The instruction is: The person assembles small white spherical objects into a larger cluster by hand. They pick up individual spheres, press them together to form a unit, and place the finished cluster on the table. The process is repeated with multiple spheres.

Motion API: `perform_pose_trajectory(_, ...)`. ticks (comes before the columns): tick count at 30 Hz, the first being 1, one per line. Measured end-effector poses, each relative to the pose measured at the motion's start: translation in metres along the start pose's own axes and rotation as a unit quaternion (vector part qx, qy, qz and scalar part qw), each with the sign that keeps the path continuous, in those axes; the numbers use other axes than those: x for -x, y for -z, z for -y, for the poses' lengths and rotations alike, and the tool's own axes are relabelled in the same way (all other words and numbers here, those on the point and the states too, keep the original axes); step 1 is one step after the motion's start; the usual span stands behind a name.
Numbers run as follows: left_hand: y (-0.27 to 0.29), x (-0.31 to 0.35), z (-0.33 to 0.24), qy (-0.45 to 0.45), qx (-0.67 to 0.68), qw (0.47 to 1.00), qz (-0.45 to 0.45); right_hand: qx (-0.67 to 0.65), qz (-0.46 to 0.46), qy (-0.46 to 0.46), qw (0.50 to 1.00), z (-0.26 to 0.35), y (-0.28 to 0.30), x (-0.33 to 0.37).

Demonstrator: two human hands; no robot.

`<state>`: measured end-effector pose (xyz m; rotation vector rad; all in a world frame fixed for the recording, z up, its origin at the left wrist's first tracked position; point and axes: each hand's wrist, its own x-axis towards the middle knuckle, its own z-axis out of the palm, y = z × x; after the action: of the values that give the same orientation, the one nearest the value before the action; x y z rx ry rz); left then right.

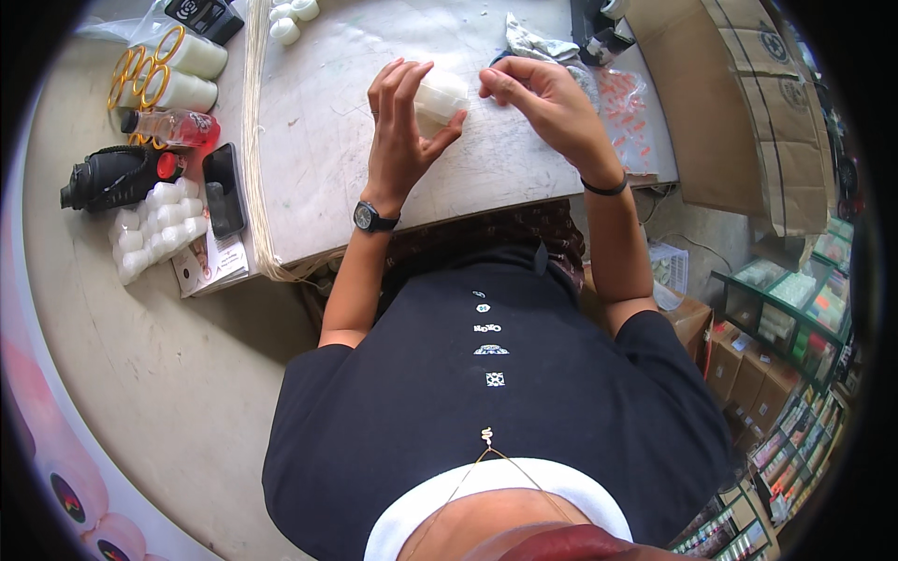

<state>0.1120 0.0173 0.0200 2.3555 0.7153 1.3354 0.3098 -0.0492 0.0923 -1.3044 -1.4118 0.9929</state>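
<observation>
My left hand [404, 126] is wrapped round a pale, faceted, wax-like cylinder [441, 97], fingers on its far left side and thumb at its near right. It is tilted just over the tabletop or resting on it; which one I cannot tell. To the right, apart from the cylinder, my right hand [543, 98] has its thumb and forefinger pinched together. Whatever is in that pinch, if anything, is too small to make out. A bundle of long cream cords [253, 140] lies along the left part of the white table [337, 201].
On the left lie white cylinders with orange rings [182, 89], a bottle of red liquid [182, 128], a black flask [117, 178], small white pieces [159, 224] and a phone [223, 178]. A crumpled cloth [538, 42], a plastic bag [622, 117] and a cardboard box [730, 112] stand right.
</observation>
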Motion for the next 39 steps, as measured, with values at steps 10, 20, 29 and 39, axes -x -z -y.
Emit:
perform_pose_trajectory(10,-0.005,0.005,0.012,-0.032,0.025,0.999,0.018,0.125,-0.015,-0.070,0.990,0.006,-0.013,-0.005)
perform_pose_trajectory(20,0.000,0.001,0.015,-0.012,-0.007,1.000,0.009,0.072,-0.041,-0.099,0.992,-0.007,-0.004,0.010)
perform_pose_trajectory(29,-0.011,0.007,0.022,-0.031,0.112,0.993,-0.013,0.037,-0.066,-0.054,0.996,0.019,-0.014,-0.002)
perform_pose_trajectory(39,-0.005,0.003,0.014,-0.028,0.032,0.999,0.008,0.101,-0.048,-0.108,0.988,0.000,-0.019,-0.005)
